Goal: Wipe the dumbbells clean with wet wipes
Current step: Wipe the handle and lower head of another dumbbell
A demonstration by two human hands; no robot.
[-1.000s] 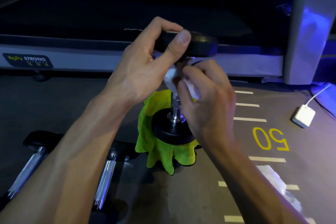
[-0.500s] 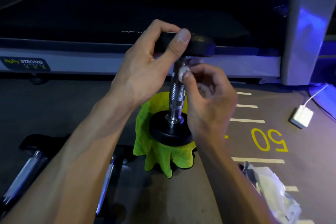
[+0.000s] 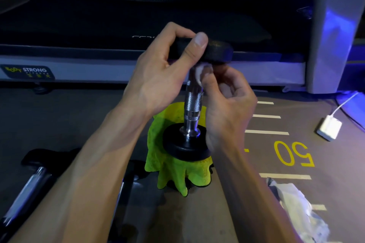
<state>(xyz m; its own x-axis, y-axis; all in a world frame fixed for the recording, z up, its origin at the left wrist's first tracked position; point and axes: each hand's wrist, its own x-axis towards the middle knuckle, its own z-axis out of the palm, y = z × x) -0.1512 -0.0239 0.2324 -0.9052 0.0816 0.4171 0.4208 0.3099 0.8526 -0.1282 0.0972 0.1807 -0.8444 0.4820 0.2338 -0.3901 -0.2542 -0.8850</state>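
With my left hand [image 3: 158, 77] clamped on the upper head of the upright dumbbell [image 3: 192, 104], standing heavy and rigid on a green cloth [image 3: 169, 173], my right hand [image 3: 227, 108] pinches the soft wet wipe [image 3: 200, 73] against its knurled handle top.

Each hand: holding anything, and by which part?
Left hand grips the upright black-and-chrome dumbbell by its top weight; right hand pinches a white wet wipe against the upper handle.

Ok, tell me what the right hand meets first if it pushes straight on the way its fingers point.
The right hand, pinching the wet wipe, points up-left at the dumbbell handle; the wipe already appears to touch it just under the top plate, though depth is unclear.
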